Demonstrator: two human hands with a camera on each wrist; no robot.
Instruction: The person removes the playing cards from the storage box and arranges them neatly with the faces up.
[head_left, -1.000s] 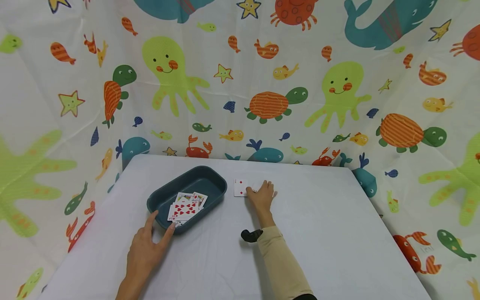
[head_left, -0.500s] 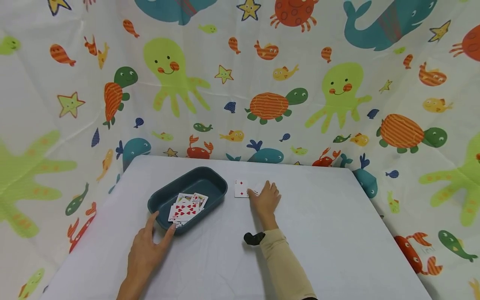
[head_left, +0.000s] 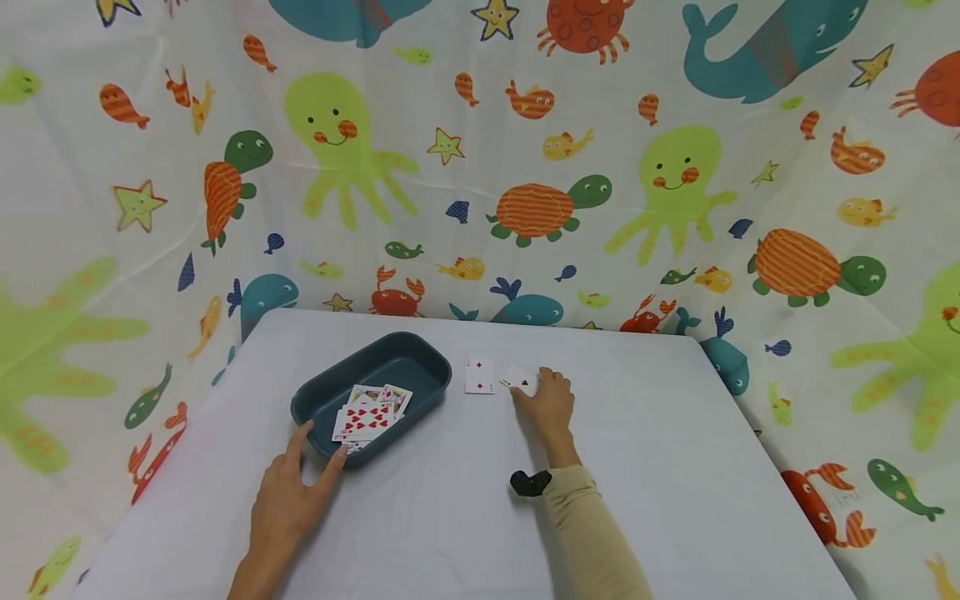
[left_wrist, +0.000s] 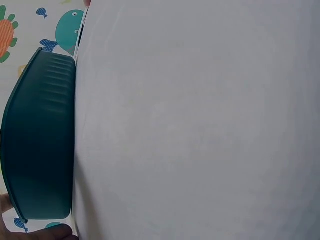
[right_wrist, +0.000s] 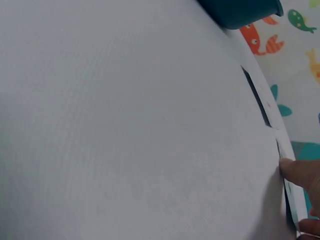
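Note:
A dark teal rectangular tray (head_left: 412,365) sits left of centre on the white-covered table, with several face-up playing cards (head_left: 365,421) piled in its near end, a hearts card on top. My left hand (head_left: 285,504) touches the tray's near left corner, thumb and index finger spread along its rim. To the tray's right, a two of diamonds (head_left: 479,377) lies face up. Just beyond it, my right hand (head_left: 552,410) holds a clubs card (head_left: 524,381) by its edges, its right part hidden by the fingers. In the right wrist view the thumb (right_wrist: 299,172) meets the card's edge.
The white tablecloth (head_left: 652,467) extends to both sides and toward me. Behind the table's far edge hangs a curtain (head_left: 420,200) printed with sea animals. A black strap end (head_left: 530,483) sticks out at my right wrist beside a tan sleeve (head_left: 600,533).
My right hand has shifted right with the clubs card, so a gap now shows between it and the two of diamonds. My left hand and the tray have stayed in place.

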